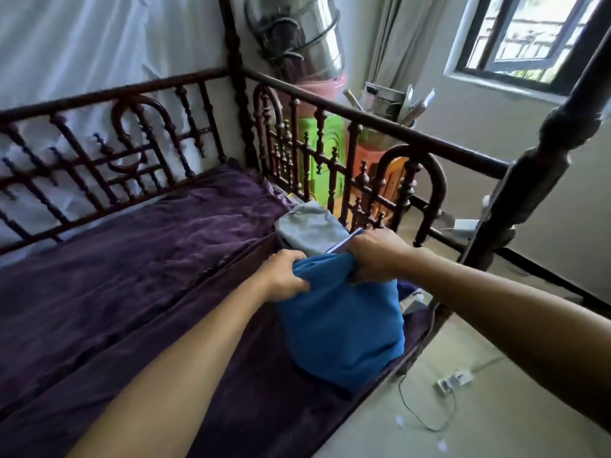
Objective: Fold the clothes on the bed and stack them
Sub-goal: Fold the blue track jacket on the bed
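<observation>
Both bare hands are clenched on the top edge of a bright blue fabric garment (344,325), just right of the frame's centre. The left hand (286,274) bunches the cloth at its upper left corner, fingers curled under. The right hand (377,256) grips the upper right corner, knuckles up. The garment hangs from the hands, and its lower part rests on the deep purple velvety bedspread (132,276) near the bed's right edge. Just above it in the frame, a folded pale grey garment (310,231) lies on the bedspread, close beside the dark carved wooden bed railing (330,105). Beyond the railing stands a green plastic stool (334,140), and shiny metal pots (297,38) are stacked at upper centre. A dark-framed window (529,38) stands open at upper right. At lower right a white power strip (454,381) lies on the pale floor with its cord.
</observation>
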A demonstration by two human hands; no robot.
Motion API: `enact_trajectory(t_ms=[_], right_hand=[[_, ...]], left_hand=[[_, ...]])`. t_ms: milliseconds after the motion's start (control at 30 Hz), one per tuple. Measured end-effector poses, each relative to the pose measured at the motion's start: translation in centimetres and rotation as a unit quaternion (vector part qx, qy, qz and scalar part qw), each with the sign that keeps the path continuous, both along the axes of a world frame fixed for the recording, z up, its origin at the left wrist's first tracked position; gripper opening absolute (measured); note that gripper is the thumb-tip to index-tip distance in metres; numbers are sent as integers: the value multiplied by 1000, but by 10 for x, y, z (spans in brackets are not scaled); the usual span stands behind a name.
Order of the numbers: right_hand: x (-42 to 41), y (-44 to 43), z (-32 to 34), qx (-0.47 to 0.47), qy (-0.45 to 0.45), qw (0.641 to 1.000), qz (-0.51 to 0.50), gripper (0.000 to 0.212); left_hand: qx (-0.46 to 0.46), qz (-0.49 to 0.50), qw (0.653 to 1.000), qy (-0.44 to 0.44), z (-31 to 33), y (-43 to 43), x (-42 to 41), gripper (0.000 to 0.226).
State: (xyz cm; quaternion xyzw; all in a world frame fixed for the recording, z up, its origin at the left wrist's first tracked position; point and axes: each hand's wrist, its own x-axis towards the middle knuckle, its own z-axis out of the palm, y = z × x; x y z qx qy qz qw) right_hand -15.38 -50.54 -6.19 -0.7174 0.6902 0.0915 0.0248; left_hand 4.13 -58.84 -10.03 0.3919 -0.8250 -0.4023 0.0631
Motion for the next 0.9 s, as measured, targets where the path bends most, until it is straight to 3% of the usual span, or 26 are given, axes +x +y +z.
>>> enact_trajectory(t_ms=[300,400,567,633,700,767,833,900], right_hand=[[-122,-83,32,93,76,992,-38,51],[-158,-135,7,142,89,985,-49,54],[-209,-218,-76,195,104,975,-15,59],[-227,-245,-122,164,94,982,4,58],[-245,-264,-165,117,62,991,13,57],[-258,-273,-201,86,15,996,9,74],[-264,-272,-230,48,-2,999,4,92],[-264,-264,-258,-16,-10,1000,15,86]], left_hand=[[178,11,976,124,-19,-70,-138,23],[247,31,960,127,-51,-107,-178,31],[317,91,939,100,-127,-168,-226,24],[286,129,946,76,-163,-194,-241,23],[198,156,968,10,-195,-215,-254,26],[101,177,977,-59,-221,-226,-262,34],[-12,162,981,-106,-247,-231,-264,40],[-85,130,978,-136,-277,-231,-261,42]])
